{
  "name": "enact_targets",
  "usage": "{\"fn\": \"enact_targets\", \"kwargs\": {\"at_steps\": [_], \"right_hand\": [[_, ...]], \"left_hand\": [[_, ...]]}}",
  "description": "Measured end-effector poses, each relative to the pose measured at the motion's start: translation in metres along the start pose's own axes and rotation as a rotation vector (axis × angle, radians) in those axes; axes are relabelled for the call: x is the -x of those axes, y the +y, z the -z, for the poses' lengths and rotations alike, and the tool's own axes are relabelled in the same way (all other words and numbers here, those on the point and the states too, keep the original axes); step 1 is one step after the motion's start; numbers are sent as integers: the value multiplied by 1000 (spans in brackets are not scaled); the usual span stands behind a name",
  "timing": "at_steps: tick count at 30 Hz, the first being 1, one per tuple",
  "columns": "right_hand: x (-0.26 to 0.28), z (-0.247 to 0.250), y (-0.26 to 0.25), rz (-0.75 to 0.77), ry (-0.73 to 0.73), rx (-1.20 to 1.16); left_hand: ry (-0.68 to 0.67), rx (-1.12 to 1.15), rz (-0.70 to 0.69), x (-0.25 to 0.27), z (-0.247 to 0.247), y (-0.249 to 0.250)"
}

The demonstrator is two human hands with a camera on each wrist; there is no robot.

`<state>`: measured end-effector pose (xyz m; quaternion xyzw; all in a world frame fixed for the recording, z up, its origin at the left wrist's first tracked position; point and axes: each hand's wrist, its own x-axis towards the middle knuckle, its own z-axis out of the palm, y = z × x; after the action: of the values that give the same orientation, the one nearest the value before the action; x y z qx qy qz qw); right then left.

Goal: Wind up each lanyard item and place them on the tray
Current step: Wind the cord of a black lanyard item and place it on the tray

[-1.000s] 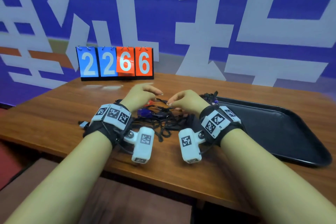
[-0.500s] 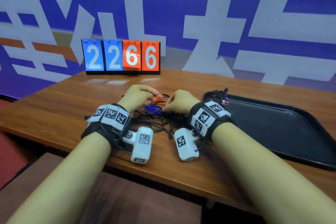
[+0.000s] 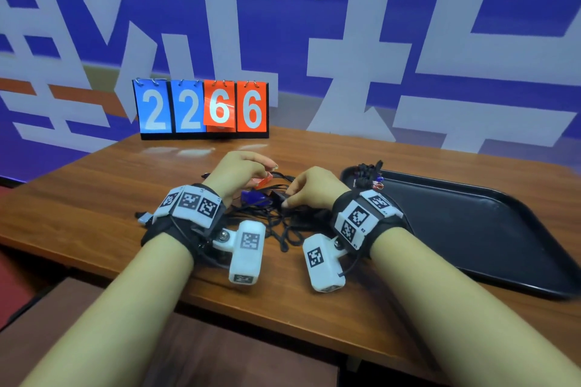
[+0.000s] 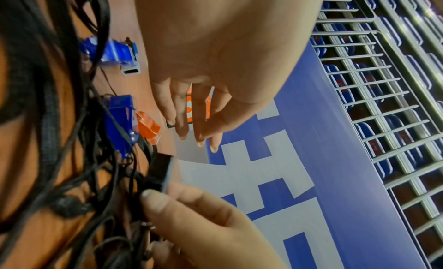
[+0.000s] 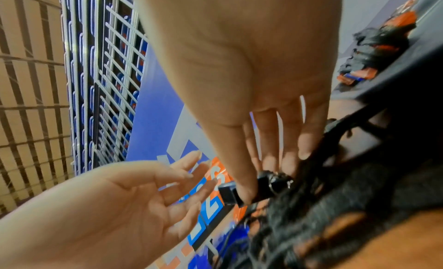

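My right hand [image 3: 314,187] pinches a small black drive [image 5: 230,194] between thumb and fingertips at the near edge of the tangle of cords [image 3: 276,220], lifting its end clear of the pile. I judge this is to single out one lanyard item before winding it. My left hand [image 3: 235,171] hovers just above the pile with its fingers [image 4: 182,121] relaxed and slightly spread, holding nothing. It looks ready to catch the cord once the drive comes free.

The rest of the items lie loose on the wooden table [image 3: 94,198] between my wrists. A blue drive [image 4: 120,121] and an orange drive [image 4: 147,127] lie side by side under the cords, and another blue drive [image 4: 115,53] lies further off. One wound bundle [image 3: 367,173] already sits in the far left corner of the black tray [image 3: 518,261] on my right, so the job is early.

Compared with half a second ago, the left hand has opened and drawn slightly away from the orange drive, while the right has closed on the black one. The pile and the bundle in the tray have not shifted.
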<state>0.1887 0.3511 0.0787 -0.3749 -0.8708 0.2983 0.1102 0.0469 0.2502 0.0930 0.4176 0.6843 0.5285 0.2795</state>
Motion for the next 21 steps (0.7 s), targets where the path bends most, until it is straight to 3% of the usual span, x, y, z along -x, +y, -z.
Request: {"fn": "enact_targets", "kwargs": {"at_steps": [5,8,15,21], "right_hand": [[5,20,19,14,106,-500],[17,39,24,104,130,-789],[47,77,30,174,200,-572],[55,92,41,248,272,-477]], "left_hand": [[-29,63,-18,-4,-8,11],[-49,134,-52,-4,-13,28],[-257,-57,-168,10,-58,58],[-141,-13,-273,-1,-77,65]]}}
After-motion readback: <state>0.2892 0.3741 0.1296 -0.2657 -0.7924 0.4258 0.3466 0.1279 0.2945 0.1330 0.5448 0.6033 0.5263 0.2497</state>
